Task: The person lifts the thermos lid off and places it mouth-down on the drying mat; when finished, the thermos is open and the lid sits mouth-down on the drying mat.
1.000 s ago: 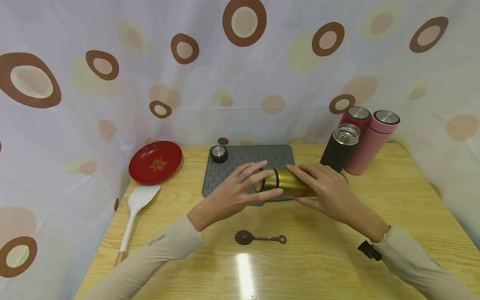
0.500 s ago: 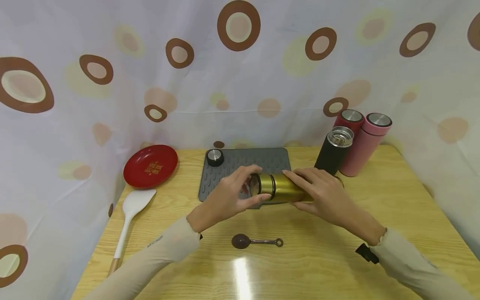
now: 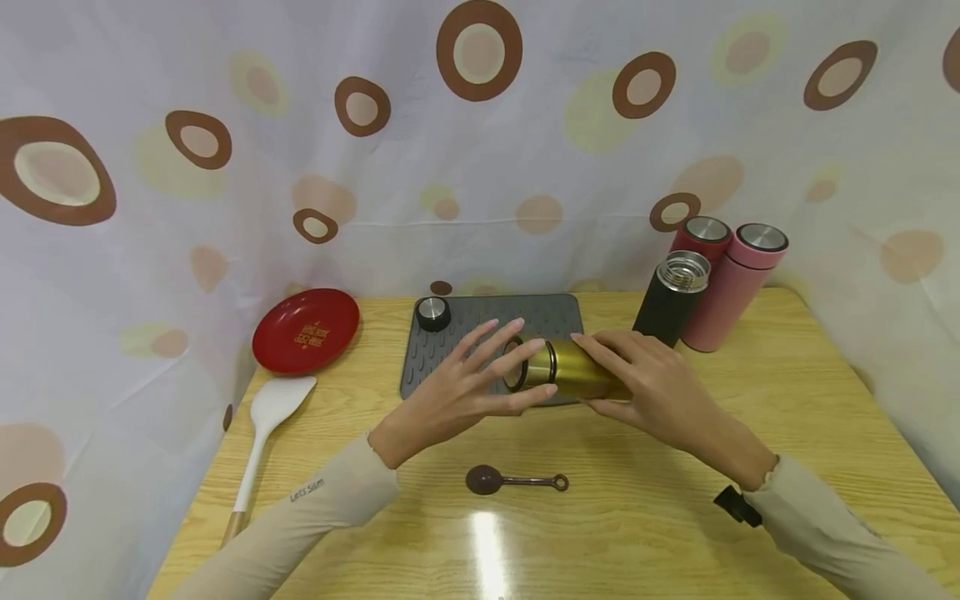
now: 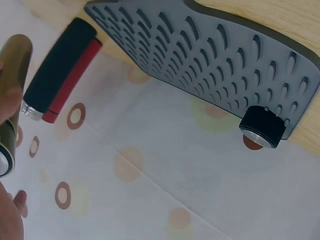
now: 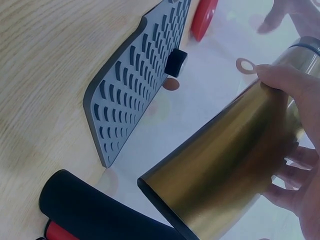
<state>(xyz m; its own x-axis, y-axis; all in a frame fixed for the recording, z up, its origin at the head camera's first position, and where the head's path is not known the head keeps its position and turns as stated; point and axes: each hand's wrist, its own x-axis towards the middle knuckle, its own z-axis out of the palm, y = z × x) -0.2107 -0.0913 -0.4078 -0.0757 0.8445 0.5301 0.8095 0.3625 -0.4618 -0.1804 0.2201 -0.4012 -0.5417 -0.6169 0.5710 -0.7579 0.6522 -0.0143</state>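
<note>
Since half a second ago, your left grip (image 3: pixel 453 402) has fanned wide, its fingers now spread around the cap (image 3: pixel 538 369) of the gold flask (image 3: pixel 581 371), which your right grip (image 3: pixel 660 379) holds nearly sideways. The smooth metal could slip if that hold loosens, and a loosened cap could spill any contents, which stay hidden. Just beyond your right grip, the uncapped black flask (image 3: pixel 663 310), its inside unseen, could be knocked over.
</note>
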